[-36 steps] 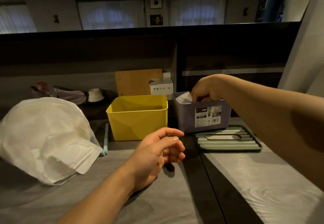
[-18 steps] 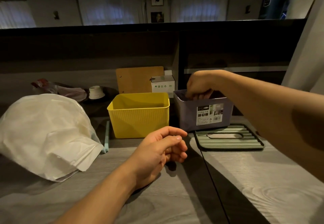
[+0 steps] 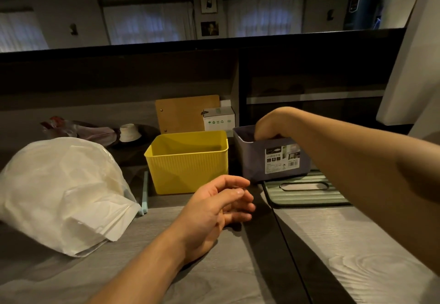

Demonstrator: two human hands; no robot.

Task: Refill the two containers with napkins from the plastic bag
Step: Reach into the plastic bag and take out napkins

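The step in hand seemed to be the filling of the purple container (image 3: pixel 271 158): the right hand (image 3: pixel 267 126) reached down into its open top, with the fingers below the rim, so I cannot tell whether they held a napkin or were already loose. The left hand (image 3: pixel 215 208) hovered low over the grey table (image 3: pixel 238 268), in front of the yellow container (image 3: pixel 188 160); its fingers were relaxed and lightly curved and held nothing. The yellow container stood just beside the purple one, on its left, and no napkin showed inside it. The plastic bag (image 3: pixel 54 179) lay at the left, well apart from both containers, with white napkins (image 3: pixel 102 222) coming out of its open mouth. The next move, in my judgement, called for leaving the napkin inside, lifting the right hand out and going back to the bag for more. Compared with one second before, the white napkin that showed at the rim under the right hand was not visible any more, and the hand was deeper in the container; the left hand stayed nearly in the same place.
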